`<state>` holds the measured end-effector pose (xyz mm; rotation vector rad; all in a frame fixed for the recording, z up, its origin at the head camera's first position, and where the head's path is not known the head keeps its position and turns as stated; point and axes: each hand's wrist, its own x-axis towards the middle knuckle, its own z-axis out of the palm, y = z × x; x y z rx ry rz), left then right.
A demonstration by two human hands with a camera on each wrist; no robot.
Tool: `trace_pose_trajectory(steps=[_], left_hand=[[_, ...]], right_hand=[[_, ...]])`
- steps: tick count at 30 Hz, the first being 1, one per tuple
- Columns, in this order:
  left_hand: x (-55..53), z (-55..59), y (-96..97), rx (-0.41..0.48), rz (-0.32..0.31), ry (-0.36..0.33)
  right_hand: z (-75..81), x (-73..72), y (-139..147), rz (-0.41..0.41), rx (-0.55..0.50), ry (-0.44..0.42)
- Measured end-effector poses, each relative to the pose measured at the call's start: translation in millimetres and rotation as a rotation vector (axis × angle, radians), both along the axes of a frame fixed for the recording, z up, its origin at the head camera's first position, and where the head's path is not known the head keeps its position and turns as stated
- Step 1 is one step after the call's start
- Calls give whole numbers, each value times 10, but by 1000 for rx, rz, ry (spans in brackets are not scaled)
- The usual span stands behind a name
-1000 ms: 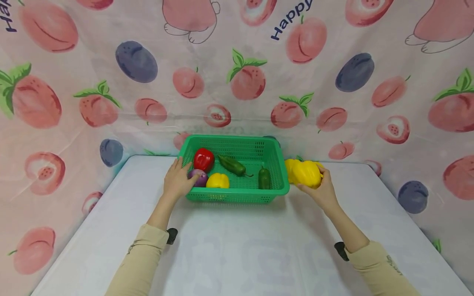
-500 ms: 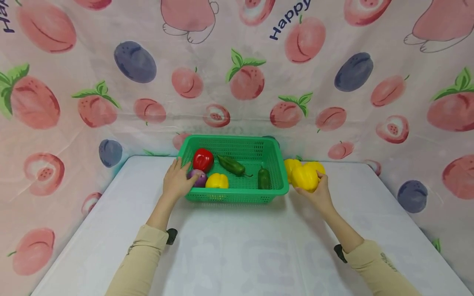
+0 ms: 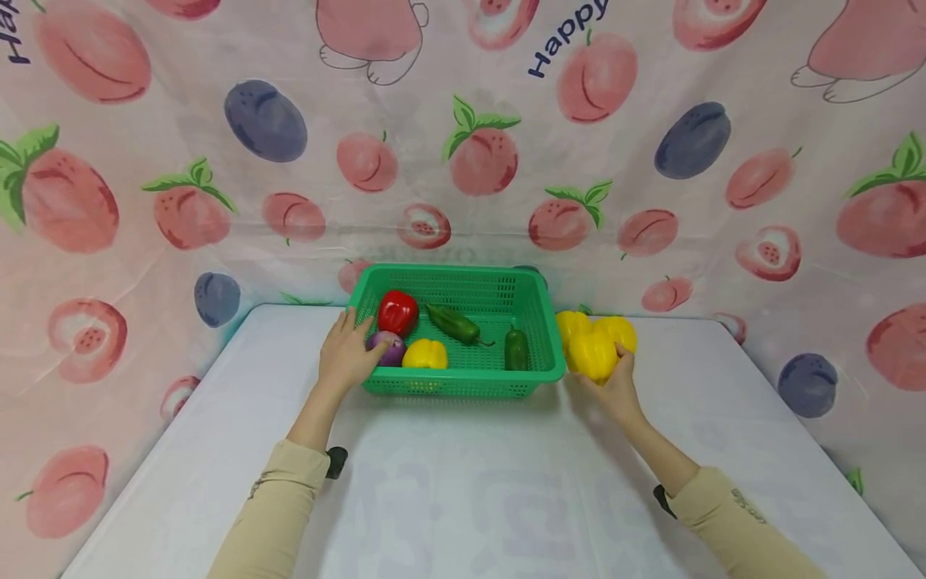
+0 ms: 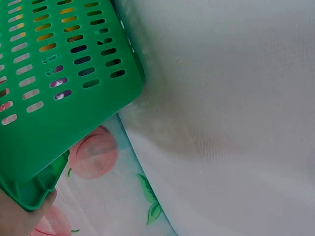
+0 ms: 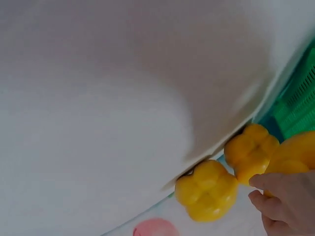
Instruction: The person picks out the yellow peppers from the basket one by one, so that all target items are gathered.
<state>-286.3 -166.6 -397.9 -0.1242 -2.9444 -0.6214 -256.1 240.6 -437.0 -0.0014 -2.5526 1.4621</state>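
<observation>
My right hand [image 3: 615,388] holds a yellow bell pepper [image 3: 592,355] beside the right end of a green plastic basket [image 3: 463,375]. Just behind it are two more yellow bell peppers, one next to the basket [image 3: 571,322] and one farther right [image 3: 620,331]. In the right wrist view the held pepper [image 5: 298,150] shows partly above my fingers. My left hand [image 3: 346,354] grips the basket's left rim, its thumb reaching over the inside near a purple onion [image 3: 391,351]. From the left wrist, only a bit of that hand [image 4: 15,216] shows at the rim.
Inside the basket lie a red bell pepper [image 3: 398,314], a yellow bell pepper [image 3: 426,354] and two green chili peppers, one long [image 3: 452,323] and one short [image 3: 516,349]. A white-covered table [image 3: 470,482] bears everything. A fruit-print cloth [image 3: 463,217] hangs behind.
My right hand has shifted left and a little toward me with its yellow bell pepper, uncovering more of the right-hand pepper behind. The left hand and basket stay in place.
</observation>
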Motion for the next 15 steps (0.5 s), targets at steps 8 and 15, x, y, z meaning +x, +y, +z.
trace_pose_trajectory(steps=[8,15], left_hand=[[-2,6,4,2,0,1],[5,14,7,0,1,-3]], right_hand=[[-90,-8,-36,20,6,-9],[-151,-35,-33,20,44,-22]])
